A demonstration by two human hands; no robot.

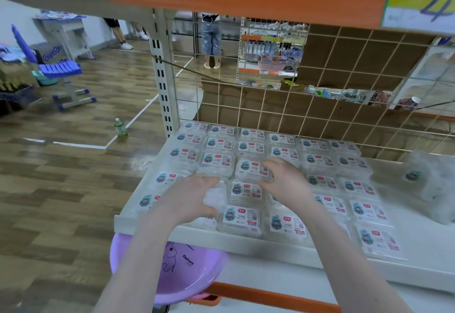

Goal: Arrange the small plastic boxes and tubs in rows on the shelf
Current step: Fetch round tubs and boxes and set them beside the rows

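Reaching hands, left hand (194, 195), right hand (285, 182), touching boxes (246, 190), shelf (418, 246)
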